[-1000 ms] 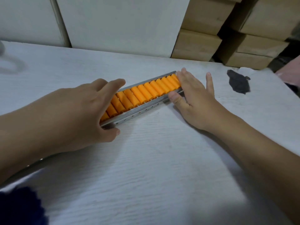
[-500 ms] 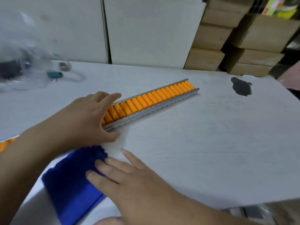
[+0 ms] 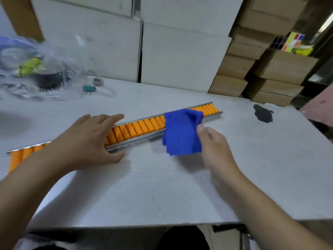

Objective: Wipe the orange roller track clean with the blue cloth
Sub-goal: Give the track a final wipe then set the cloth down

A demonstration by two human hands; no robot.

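The orange roller track (image 3: 140, 126), orange rollers in a grey metal rail, lies slantwise across the white table from the left edge to the upper right. My left hand (image 3: 90, 139) presses flat over its middle-left part, fingers spread across the rollers and thumb on the table by the near rail. My right hand (image 3: 214, 143) pinches the blue cloth (image 3: 182, 131) by its right side. The cloth hangs draped over the track near its right end and covers several rollers there.
A clear plastic bag (image 3: 36, 69) with dark and green items lies at the back left, with a teal binder clip (image 3: 89, 88) beside it. A black patch (image 3: 263, 114) marks the table at the right. Cardboard boxes (image 3: 252, 69) and white panels stand behind.
My right hand has picked the blue cloth up from the near left of the table and carried it to the right end of the track. My left hand stays on the track.
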